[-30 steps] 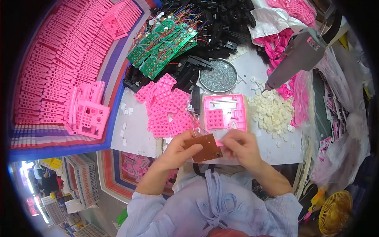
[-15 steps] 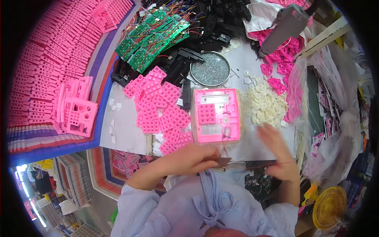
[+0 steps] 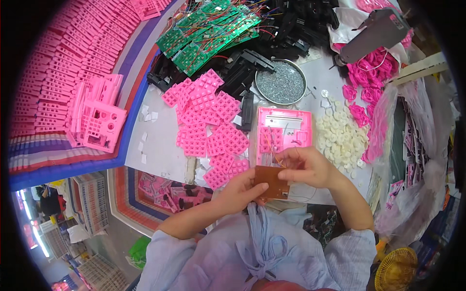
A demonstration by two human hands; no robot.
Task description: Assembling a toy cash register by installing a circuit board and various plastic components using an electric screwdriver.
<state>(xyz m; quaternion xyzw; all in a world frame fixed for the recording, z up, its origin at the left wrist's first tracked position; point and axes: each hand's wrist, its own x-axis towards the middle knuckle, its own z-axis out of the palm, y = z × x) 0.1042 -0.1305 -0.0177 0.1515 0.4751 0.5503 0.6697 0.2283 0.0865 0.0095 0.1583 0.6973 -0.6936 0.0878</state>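
A brown circuit board (image 3: 273, 182) with thin wires is held flat between both hands, close to my body. My left hand (image 3: 244, 188) grips its left side, thumb on top. Over its right edge, my right hand (image 3: 309, 169) presses the thumb down with the fingers curled by the wires. Just beyond, a pink plastic housing (image 3: 302, 137) lies on a block, with a silvery strip across its far end and a pink keypad (image 3: 270, 136) set into its left part. My hands and the board hide the housing's near end.
Pink rubber keypads (image 3: 211, 137) are heaped left of the housing, white discs (image 3: 343, 136) right of it. Behind stand a round dish of screws (image 3: 281, 83), green circuit boards (image 3: 204, 39) and black plastic parts (image 3: 245, 68). A grey screwdriver-like tool (image 3: 376, 36) hangs at upper right. Pink housings (image 3: 63, 77) fill the left side.
My right hand has come in from the right side and taken hold of the circuit board. The board has risen and turned its flat brown face up. The whole view has shifted slightly.
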